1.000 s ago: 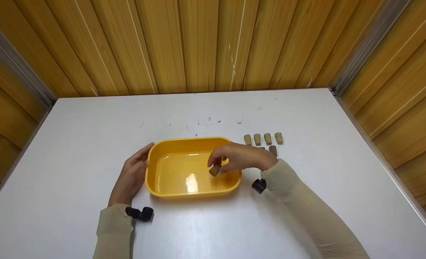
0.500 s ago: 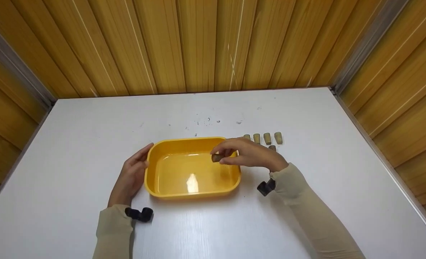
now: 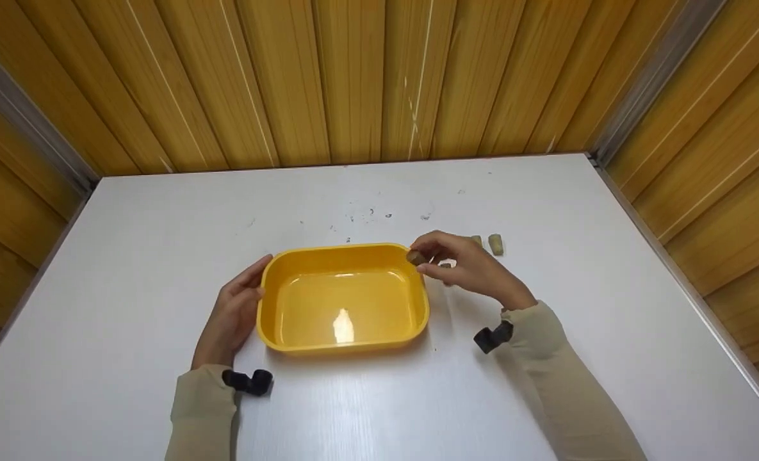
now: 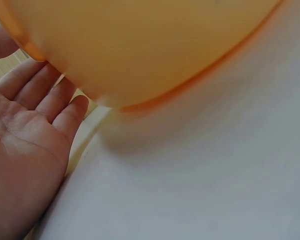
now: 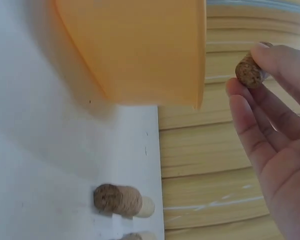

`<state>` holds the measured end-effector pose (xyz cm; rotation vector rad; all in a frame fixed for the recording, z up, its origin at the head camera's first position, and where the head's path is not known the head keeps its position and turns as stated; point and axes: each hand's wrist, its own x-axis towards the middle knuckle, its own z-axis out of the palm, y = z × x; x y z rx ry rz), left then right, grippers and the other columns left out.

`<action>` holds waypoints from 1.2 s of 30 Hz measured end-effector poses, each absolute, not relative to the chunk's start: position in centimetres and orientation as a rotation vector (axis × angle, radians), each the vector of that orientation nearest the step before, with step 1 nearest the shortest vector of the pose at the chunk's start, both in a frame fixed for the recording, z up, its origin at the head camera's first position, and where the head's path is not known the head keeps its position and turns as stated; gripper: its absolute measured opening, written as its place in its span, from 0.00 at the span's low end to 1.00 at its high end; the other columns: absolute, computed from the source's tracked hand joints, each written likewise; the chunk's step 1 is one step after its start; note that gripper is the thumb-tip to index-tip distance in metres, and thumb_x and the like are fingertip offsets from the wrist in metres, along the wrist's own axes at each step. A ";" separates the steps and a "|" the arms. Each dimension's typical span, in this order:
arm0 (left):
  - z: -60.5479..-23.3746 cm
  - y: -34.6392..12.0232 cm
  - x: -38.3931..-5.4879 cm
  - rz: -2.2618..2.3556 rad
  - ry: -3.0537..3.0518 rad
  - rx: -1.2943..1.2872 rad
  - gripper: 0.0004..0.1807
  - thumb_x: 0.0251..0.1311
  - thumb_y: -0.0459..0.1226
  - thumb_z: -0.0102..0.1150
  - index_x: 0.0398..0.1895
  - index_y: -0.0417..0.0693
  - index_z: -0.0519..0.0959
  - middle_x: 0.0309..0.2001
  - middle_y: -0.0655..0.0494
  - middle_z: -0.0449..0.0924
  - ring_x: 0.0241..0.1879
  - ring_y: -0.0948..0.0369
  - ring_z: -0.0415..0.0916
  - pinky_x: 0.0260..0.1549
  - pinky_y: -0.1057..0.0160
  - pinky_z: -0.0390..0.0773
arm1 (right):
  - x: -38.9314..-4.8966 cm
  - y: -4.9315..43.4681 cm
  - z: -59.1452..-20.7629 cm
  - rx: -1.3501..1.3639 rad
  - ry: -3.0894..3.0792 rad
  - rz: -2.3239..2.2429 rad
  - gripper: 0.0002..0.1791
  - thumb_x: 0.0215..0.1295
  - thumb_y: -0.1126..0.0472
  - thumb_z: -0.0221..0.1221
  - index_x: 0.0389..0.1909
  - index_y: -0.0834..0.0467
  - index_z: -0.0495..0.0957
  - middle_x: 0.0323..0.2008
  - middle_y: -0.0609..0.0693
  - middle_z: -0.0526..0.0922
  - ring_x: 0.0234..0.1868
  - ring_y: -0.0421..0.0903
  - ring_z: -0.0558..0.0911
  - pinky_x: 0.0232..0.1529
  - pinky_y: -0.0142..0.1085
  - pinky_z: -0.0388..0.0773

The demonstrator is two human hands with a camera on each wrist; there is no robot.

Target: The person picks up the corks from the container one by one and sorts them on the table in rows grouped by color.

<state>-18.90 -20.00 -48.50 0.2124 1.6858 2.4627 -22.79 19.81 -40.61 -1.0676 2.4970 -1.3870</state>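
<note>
A yellow plastic basin (image 3: pixel 344 347) sits on the white table. My left hand (image 3: pixel 232 314) rests against its left outer wall; in the left wrist view the fingers (image 4: pixel 50 95) lie extended along the wall, and the thumb is by the rim. Between thumb and fingertips my right hand (image 3: pixel 475 266) pinches a brown tapered cork stopper (image 5: pixel 250 72), raised near the basin's right back corner. Behind that hand stand other corks: a pale cork (image 3: pixel 496 244) at the right end, a brown cork (image 3: pixel 446 265) seen through the fingers. The rest are partly hidden.
The right wrist view shows a brown cork (image 5: pixel 107 198) on the table beyond the basin's side, with a paler one (image 5: pixel 146 206) behind. Wood-patterned wall panels (image 3: pixel 353 77) close off the back and sides. Dark marks (image 3: pixel 371 211) spot the tabletop behind the basin.
My right hand has moved from over the basin's inside to its right back corner, still pinching the cork, and now covers more of the standing corks. The left hand and basin have stayed put.
</note>
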 end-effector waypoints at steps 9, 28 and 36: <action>-48.4 -20.1 -18.7 2.451 1.709 0.204 0.31 0.63 0.24 0.39 0.73 0.38 0.56 0.66 0.63 0.70 0.67 0.66 0.66 0.65 0.67 0.67 | -22.7 22.4 -40.9 -0.923 2.585 -1.518 0.16 0.62 0.61 0.62 0.51 0.56 0.78 0.47 0.50 0.82 0.43 0.42 0.81 0.47 0.27 0.80; -48.4 -20.3 -18.6 2.443 1.700 0.237 0.31 0.64 0.25 0.40 0.73 0.39 0.57 0.72 0.52 0.62 0.69 0.63 0.63 0.66 0.66 0.66 | -22.5 27.4 -41.6 -0.675 2.637 -1.568 0.25 0.59 0.66 0.64 0.58 0.61 0.72 0.55 0.57 0.77 0.45 0.37 0.82 0.45 0.23 0.80; -48.4 -20.3 -18.5 2.450 1.687 0.242 0.31 0.65 0.25 0.40 0.73 0.37 0.55 0.72 0.52 0.61 0.69 0.64 0.63 0.65 0.66 0.66 | -22.7 29.2 -42.3 -0.583 2.675 -1.540 0.25 0.59 0.63 0.64 0.58 0.60 0.72 0.55 0.57 0.76 0.42 0.35 0.82 0.42 0.23 0.80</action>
